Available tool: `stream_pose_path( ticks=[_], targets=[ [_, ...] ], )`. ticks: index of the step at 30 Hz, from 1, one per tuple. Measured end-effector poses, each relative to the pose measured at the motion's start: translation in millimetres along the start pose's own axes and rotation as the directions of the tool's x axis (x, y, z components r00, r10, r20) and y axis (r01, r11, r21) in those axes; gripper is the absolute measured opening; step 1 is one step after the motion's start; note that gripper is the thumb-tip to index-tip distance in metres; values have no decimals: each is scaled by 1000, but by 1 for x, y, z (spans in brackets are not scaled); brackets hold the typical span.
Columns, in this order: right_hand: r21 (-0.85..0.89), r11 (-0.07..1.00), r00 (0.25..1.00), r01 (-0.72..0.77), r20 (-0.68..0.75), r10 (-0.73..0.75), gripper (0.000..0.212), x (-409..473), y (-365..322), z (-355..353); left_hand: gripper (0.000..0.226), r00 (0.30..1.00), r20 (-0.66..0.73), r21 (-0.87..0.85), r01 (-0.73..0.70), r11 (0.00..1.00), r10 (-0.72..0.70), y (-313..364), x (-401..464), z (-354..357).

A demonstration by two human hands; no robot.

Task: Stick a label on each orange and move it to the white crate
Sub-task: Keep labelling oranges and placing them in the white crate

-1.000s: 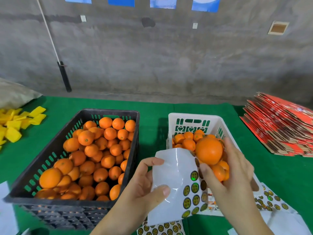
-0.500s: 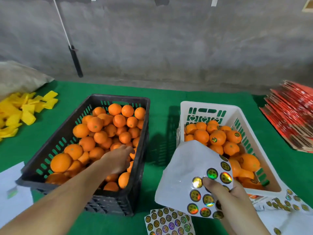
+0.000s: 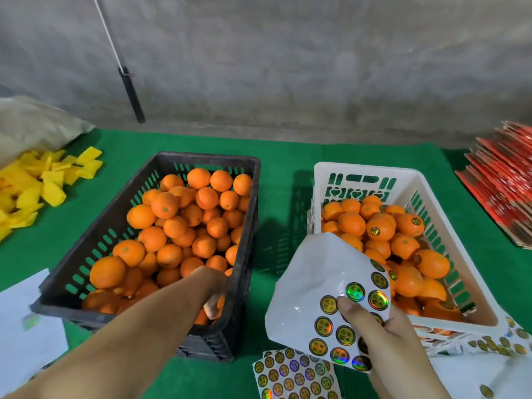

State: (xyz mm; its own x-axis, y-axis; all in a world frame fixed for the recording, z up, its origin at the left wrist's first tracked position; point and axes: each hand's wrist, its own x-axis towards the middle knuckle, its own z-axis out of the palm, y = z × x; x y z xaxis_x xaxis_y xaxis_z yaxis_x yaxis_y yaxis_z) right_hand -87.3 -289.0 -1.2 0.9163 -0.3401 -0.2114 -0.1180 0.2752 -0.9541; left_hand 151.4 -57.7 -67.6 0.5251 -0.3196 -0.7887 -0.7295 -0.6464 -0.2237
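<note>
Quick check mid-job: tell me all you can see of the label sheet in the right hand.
The label sheet is glossy white backing paper, curled and partly peeled bare; its upper left has no stickers. Round gold-and-black stickers with a rainbow sheen remain on its lower right part, in rows. The right hand holds it from below, thumb pressed on its face among the stickers. It is raised over the near left corner of the white crate, hiding some oranges, above another sticker sheet on the green cloth.

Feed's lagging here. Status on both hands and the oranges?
Left hand down in black crate, fingers among oranges, grasp hidden. Right hand pinching label sheet. White crate part full, some fruit labelled. Nothing in the way.
</note>
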Motion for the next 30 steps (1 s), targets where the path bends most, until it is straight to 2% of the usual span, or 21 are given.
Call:
stream_pose_path(
  ticks=[1,3,5,6,7,8,9,10,12,13,14,15,16,17,18,20,22,23,25,27,30],
  targets=[
    [14,1000,1000,10,-5,-9,91,-2,-2,0,66,1000,25,-19,-3,1000,3,0,-3,0],
    [-3,1000,999,28,-23,-28,90,-5,-4,-3,69,998,-37,-166,40,985,-47,-3,-18,-2],
    [21,998,998,56,13,-56,87,-7,-7,-7,58,971,-174,-473,64,879,-164,-17,-41,-6],
    [20,998,998,64,17,-64,86,-9,-10,-8,48,940,-258,-679,-10,734,-225,-25,-57,-8],
    [20,996,996,84,32,-85,84,-12,-13,-8,40,898,-324,-842,-130,524,-298,-30,-75,-8],
    [17,995,994,103,33,-103,79,-13,-16,-6,40,841,-383,-913,-281,295,-382,-28,-98,-6],
    [8,991,990,133,41,-134,69,-15,-18,-5,47,781,-425,-896,-437,85,-458,-23,-117,-2],
    [-3,987,985,160,59,-160,59,-17,-21,-2,55,757,-456,-826,-556,-95,-469,-11,-136,2],
    [-24,976,971,218,106,-215,55,-19,-25,2,60,752,-573,-633,-659,-407,-327,24,-161,6],
    [-24,968,962,249,119,-244,58,-19,-27,3,58,748,-622,-582,-640,-502,-232,46,-167,5],
    [-18,959,952,283,130,-278,65,-20,-30,6,52,747,-636,-599,-636,-487,-194,67,-171,4],
    [-23,949,941,315,136,-309,73,-21,-33,8,45,762,-622,-651,-631,-422,-180,83,-173,-1],
    [-47,936,930,350,137,-341,82,-22,-35,11,41,760,-615,-659,-641,-393,-208,99,-174,-6],
    [-68,918,915,391,138,-379,87,-24,-37,13,46,747,-630,-626,-649,-432,-210,111,-176,-6],
    [-93,895,897,436,128,-423,86,-27,-39,14,60,740,-643,-567,-633,-527,-196,119,-179,-7],
    [-205,822,847,531,109,-520,66,-35,-41,16,93,704,-690,-439,-590,-678,-166,130,-192,-10],
    [-381,730,813,568,123,-569,41,-41,-43,14,122,695,-684,-367,-591,-718,-222,138,-197,-15],
    [-429,713,818,554,122,-562,37,-44,-44,13,126,680,-685,-342,-616,-709,-261,141,-198,-14],
    [-426,744,847,515,116,-519,34,-46,-49,12,124,674,-682,-266,-590,-763,-284,147,-204,-13],
    [-436,727,837,530,131,-531,32,-47,-52,9,120,670,-686,-191,-541,-819,-283,150,-214,-11],
    [-365,762,844,535,180,-506,20,-48,-59,7,124,657,-678,-139,-557,-819,-332,150,-218,-9]
  ],
)
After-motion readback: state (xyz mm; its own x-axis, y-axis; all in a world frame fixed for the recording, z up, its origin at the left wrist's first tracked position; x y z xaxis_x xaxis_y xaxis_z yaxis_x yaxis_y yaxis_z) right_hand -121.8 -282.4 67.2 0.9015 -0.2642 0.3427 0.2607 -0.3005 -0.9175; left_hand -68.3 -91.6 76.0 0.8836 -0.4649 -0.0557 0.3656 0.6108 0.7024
